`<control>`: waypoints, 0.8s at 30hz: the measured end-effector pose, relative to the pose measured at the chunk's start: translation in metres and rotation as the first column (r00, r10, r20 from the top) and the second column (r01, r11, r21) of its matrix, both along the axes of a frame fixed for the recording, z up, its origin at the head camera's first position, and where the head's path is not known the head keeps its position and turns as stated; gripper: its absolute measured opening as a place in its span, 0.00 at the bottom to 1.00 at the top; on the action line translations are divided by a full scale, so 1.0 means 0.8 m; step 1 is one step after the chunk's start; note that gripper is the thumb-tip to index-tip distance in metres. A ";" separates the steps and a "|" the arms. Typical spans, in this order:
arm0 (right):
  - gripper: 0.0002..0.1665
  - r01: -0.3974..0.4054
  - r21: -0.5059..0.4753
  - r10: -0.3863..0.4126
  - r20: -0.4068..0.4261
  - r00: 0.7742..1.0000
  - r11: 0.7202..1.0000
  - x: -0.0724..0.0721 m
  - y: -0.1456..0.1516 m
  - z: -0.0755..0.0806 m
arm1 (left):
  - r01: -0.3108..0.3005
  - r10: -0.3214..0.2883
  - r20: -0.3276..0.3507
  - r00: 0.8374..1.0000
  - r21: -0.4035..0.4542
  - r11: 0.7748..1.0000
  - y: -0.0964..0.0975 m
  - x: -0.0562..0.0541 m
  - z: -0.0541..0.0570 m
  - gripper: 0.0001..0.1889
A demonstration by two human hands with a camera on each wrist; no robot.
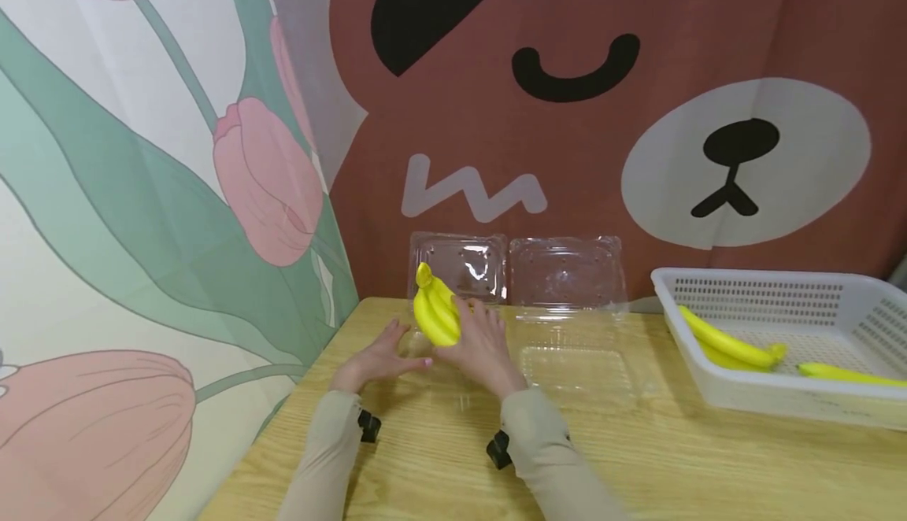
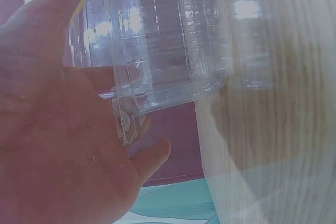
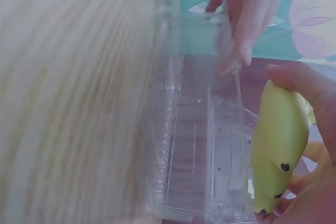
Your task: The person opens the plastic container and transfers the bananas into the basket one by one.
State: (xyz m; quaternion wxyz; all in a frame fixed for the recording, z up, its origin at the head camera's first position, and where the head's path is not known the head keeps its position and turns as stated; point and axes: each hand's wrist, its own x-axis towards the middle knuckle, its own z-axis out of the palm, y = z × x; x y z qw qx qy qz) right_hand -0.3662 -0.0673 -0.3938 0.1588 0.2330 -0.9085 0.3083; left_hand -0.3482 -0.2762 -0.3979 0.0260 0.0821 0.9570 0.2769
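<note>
A bunch of yellow bananas (image 1: 436, 315) is in my right hand (image 1: 482, 348), over the left clear plastic clamshell box (image 1: 464, 403). In the right wrist view, thumb and fingers grip the bananas (image 3: 283, 129) from opposite sides, their dark tips showing. My left hand (image 1: 379, 356) is spread at that box's left end, thumb stretched toward the right hand. The left wrist view shows its fingers (image 2: 153, 162) beside the box's rim (image 2: 118, 72), partly seen through the plastic. The box's lid (image 1: 458, 265) stands raised at the back.
A second clear clamshell box (image 1: 577, 371) stands to the right with its lid (image 1: 567, 273) up. Farther right is a white perforated basket (image 1: 758, 285) with yellow bananas (image 1: 730, 340) inside. Behind the wooden table (image 1: 425, 474) hangs a bear-print curtain (image 1: 581, 135).
</note>
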 end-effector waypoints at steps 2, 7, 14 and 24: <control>0.59 -0.002 -0.014 0.002 0.004 1.000 1.000 0.004 0.001 0.003 | 0.004 -0.004 -0.004 1.000 0.005 1.000 0.001 0.000 0.000 0.52; 0.59 -0.002 -0.049 0.001 -0.013 1.000 0.999 0.009 0.002 0.007 | -0.002 0.003 -0.012 1.000 0.014 1.000 0.002 -0.001 0.000 0.50; 0.59 0.012 -0.080 -0.014 -0.023 1.000 0.997 0.012 0.009 0.017 | -0.009 0.008 0.007 1.000 0.017 1.000 0.001 0.001 -0.001 0.50; 0.59 0.034 -0.091 -0.042 -0.081 0.996 0.995 0.015 0.033 0.041 | -0.002 0.002 -0.023 1.000 0.019 1.000 0.002 -0.002 -0.002 0.48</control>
